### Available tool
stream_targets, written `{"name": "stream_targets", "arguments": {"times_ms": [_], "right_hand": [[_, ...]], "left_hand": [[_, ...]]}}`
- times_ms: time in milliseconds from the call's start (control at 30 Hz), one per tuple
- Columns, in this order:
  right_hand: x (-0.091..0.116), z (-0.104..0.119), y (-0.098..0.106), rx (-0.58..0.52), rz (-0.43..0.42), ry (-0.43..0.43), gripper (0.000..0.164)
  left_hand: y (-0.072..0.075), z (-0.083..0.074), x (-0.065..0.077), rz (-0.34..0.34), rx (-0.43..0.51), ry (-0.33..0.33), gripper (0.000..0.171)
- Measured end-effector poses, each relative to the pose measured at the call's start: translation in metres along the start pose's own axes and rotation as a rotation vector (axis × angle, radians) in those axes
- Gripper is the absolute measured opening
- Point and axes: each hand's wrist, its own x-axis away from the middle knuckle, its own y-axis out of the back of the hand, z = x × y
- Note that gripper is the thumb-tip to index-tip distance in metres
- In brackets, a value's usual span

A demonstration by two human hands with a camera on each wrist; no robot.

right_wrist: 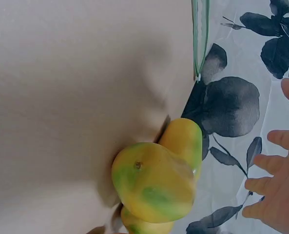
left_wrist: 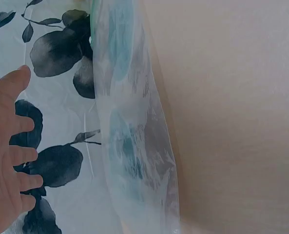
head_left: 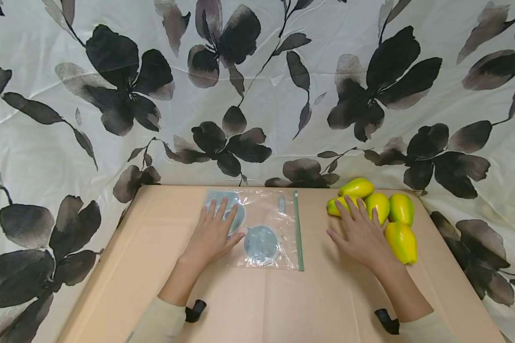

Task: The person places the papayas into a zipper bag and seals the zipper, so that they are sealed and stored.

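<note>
Grip, left hand (head_left: 213, 233): released, straight fingers spread over the bag (head_left: 262, 243).
Grip, right hand (head_left: 362, 234): released, fingers spread by the mangoes (head_left: 401, 209).
Bag: flat on the bench (head_left: 313, 305), green zip (head_left: 299, 231) towards the mangoes.
Mangoes: bench's right, nearer the right hand; nearmost one's long axis points away.

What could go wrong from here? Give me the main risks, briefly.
The rounded mangoes sit bunched near the far right corner of the table, so a nudge from the right hand might roll one off. The thin plastic zipper bag lies flat below the left hand and could crumple or slide if dragged.
</note>
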Motion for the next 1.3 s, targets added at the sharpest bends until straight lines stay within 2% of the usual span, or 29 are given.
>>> {"name": "stream_targets", "arguments": {"times_ms": [233,400,500,633,767,1000,1300], "right_hand": [[-0.003,-0.001,-0.003,-0.017,-0.054,0.080,0.076],[-0.006,-0.001,-0.007,-0.021,-0.054,0.143,0.073],[-0.008,-0.001,-0.010,-0.022,-0.035,0.175,0.074],[-0.008,0.000,-0.017,-0.048,-0.011,0.214,0.075],[-0.008,0.001,-0.023,-0.113,0.007,0.257,0.073],[-0.012,0.001,-0.030,-0.215,0.036,0.312,0.071],[-0.013,0.006,-0.039,-0.263,0.107,0.323,0.065]], "left_hand": [[0.002,-0.006,-0.005,0.013,0.029,-0.040,0.077],[0.000,-0.012,-0.011,0.059,0.050,-0.080,0.079],[-0.004,-0.016,-0.014,0.090,0.028,-0.108,0.081],[-0.009,-0.020,-0.018,0.086,0.013,-0.150,0.081],[-0.013,-0.025,-0.020,0.073,0.040,-0.170,0.080],[-0.023,-0.033,-0.025,0.119,0.061,-0.201,0.081],[-0.036,-0.044,-0.033,0.124,0.065,-0.272,0.080]]}}
